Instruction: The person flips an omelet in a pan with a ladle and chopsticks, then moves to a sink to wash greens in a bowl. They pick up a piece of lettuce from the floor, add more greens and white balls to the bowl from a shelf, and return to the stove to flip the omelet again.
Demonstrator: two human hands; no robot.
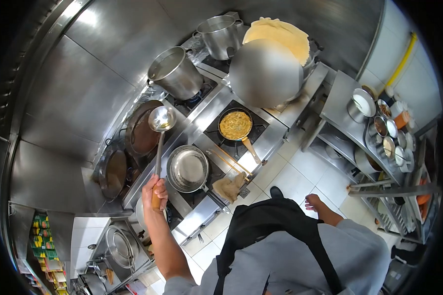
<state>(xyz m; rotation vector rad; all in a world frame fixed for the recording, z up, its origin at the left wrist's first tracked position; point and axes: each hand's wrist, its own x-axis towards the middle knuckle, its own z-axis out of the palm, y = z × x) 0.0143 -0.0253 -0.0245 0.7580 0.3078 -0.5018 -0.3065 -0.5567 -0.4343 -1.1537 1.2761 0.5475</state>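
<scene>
My left hand (156, 191) is wrapped round the wooden handle of a metal ladle (161, 119), raised over the stove with its bowl pointing away from me. Just right of the ladle, a steel pan (187, 168) rests on a burner with its handle toward me. Beyond it, a frying pan (251, 144) holds a golden-brown omelette-like round (235, 125). Between the pans lie long wooden chopsticks (229, 160) and a crumpled tan cloth (229, 187). At my side hangs my right hand (312, 202), its fingers loosely curled and apart, with nothing visible in them.
Two tall pots (176, 73) stand at the back of the stove. Dark pans (114, 174) line the left side. A large pale-yellow sheet (276, 34) shows behind a blurred round patch. On the right, a steel shelf (343, 110) carries several bowls and containers.
</scene>
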